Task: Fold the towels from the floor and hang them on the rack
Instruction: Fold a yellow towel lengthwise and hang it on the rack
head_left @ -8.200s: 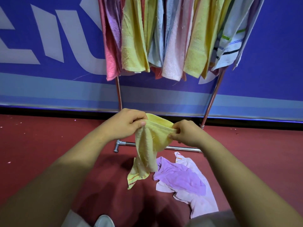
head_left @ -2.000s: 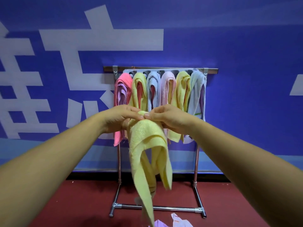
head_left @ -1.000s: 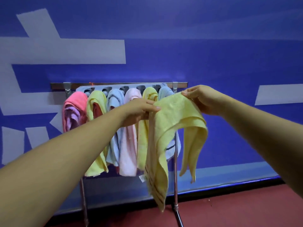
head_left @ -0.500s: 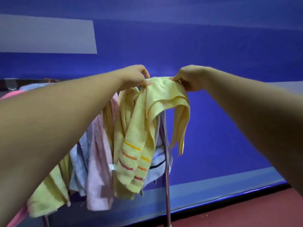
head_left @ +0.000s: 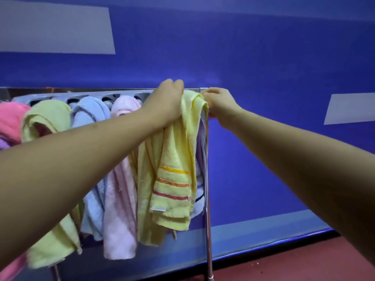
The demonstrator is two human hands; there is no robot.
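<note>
I see both arms reaching forward and up to the top bar of the rack (head_left: 81, 91), and they meet near its right end. The left grip (head_left: 166, 102) shows me its back, with the wrist bent down. Its fingers curl over the top of the towel (head_left: 174, 179) and clench it, but the fingertips are hidden behind the cloth. The right grip (head_left: 218, 104) is just beside it and pinches the folded top edge of the same towel. The towel hangs at the bar with its long axis vertical, and the striped end with a small label points down to the floor (head_left: 304, 264). I cannot tell if it lies already over the bar. It partly covers the hung towels (head_left: 119, 209) behind it. The rack's left end is cut off, and the foot of the one pole (head_left: 208, 240) I see is out of view.
</note>
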